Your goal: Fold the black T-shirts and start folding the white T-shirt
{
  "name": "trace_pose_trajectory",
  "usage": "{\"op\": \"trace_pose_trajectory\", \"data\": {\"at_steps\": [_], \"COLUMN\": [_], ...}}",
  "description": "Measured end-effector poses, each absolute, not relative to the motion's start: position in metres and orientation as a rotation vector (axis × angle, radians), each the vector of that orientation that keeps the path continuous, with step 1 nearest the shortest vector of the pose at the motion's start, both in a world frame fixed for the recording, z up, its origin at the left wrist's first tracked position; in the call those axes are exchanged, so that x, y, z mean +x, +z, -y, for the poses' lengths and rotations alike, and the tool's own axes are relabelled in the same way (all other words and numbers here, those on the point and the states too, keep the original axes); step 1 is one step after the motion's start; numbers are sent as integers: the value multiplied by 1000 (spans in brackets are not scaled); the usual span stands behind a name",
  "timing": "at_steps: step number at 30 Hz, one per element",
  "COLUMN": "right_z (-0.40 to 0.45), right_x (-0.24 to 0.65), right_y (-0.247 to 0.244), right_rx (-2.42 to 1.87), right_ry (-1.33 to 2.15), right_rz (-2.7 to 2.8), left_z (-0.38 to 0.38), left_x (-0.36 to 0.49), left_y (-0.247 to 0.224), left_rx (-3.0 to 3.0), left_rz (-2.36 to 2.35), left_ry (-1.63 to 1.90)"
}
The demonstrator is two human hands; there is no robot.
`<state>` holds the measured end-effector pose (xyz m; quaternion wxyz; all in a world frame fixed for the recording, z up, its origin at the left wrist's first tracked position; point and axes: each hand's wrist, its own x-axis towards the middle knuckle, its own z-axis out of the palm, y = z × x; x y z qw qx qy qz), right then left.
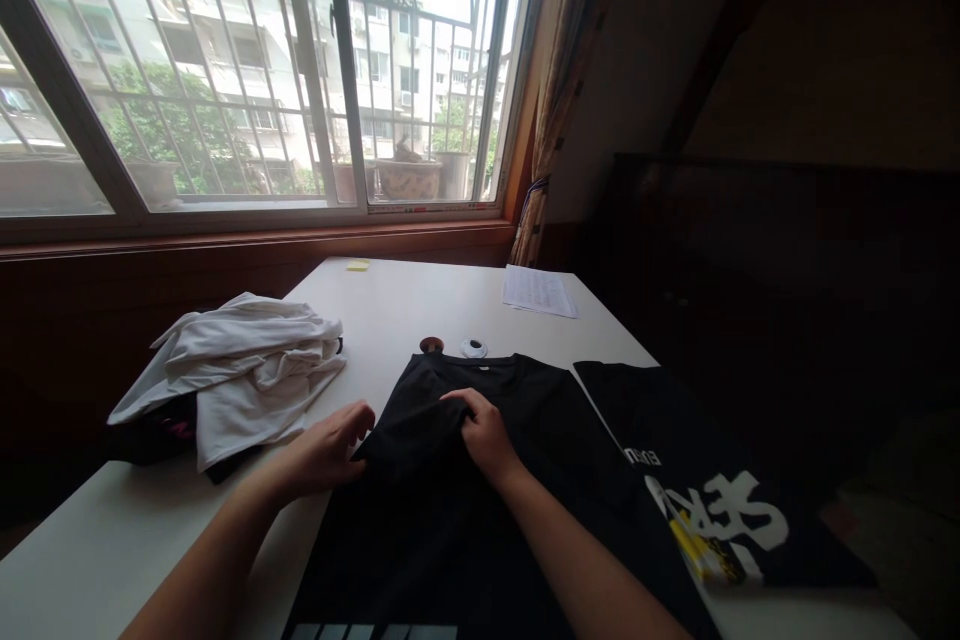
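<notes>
Lying spread on the white table (390, 295), the black shirt (450, 540) occupies the lower middle of the view, its neckline directed toward the window (262, 70) and pale rectangular marks showing at the lower border. The right hand (487, 435) grips a fold of its cloth between thumb and fingers, below the neckline and left of centre; the cloth is raised in creases there. The left hand (330, 450) is at the shirt's left edge, fingers curled and thumb extended toward the cloth; whether cloth is pinched between them cannot be told.

Just beyond the neckline are two small round objects, one brown (431, 345) and one white with a dark centre (474, 348). To the right lies a second dark garment (622, 400), bearing white lettering and a yellow patch. To the left is a loosely heaped white garment (255, 370), with black cloth (150, 435) partly exposed beneath it. Toward the table's far edge are a yellow slip (358, 265), at left, and printed paper (538, 291), at right. Beyond the table, the window has metal bars outside it; a gathered curtain (551, 120) hangs at its right side.
</notes>
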<state>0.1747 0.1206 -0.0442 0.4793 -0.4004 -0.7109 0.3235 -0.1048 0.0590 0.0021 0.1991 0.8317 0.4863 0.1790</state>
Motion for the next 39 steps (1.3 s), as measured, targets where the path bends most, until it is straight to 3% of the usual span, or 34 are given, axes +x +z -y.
{"op": "trace_pose_trajectory", "data": {"at_steps": [11,39], "right_z": [-155,-241], "right_x": [175,72], "right_y": [-41,-48], "right_rx": [-1334,-1285], "right_ry": [1069,827], "right_rz": [1689,1983], "left_z": [-66,-61], "left_x": [-123,-132], "left_y": [-1,4], "left_rx": [2186,2201], "left_rz": [-1163,-1236], "left_ry": [341,361]}}
